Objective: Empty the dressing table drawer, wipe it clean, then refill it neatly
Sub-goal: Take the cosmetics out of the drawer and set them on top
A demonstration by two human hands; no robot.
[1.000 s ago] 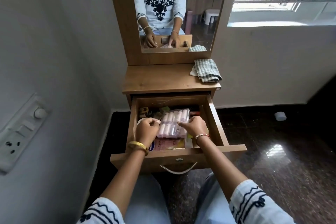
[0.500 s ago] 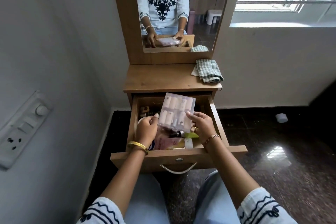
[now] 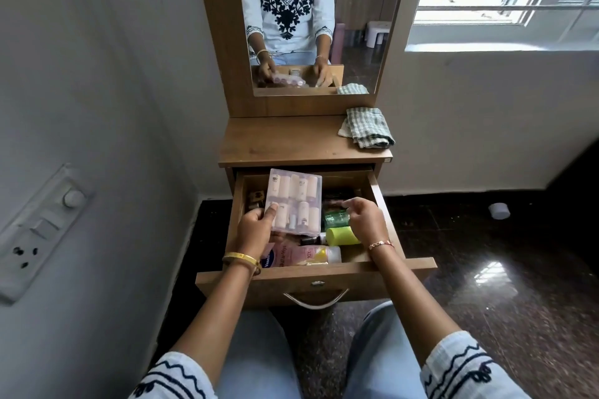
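The wooden drawer (image 3: 402,264) of the dressing table stands pulled out in front of me. My left hand (image 3: 256,228) grips a clear plastic case of small pale bottles (image 3: 296,201) by its lower left corner and holds it tilted up above the drawer. My right hand (image 3: 364,220) hovers over the drawer's right half, fingers curled close to a green bottle (image 3: 335,218); whether they touch it I cannot tell. Below lie a yellow-green cap (image 3: 340,235), a pink lotion bottle (image 3: 298,256) and small dark items at the back.
A folded green checked cloth (image 3: 368,127) lies at the right end of the table top (image 3: 285,142). The mirror (image 3: 311,19) rises behind it. A wall with a switch panel (image 3: 39,230) is close on the left. A small white cap (image 3: 499,210) sits on the dark floor.
The plastic case went from lying in the drawer to lifted and tilted. My right hand let go of it and moved down to the green bottle; my left hand alone holds the case now.
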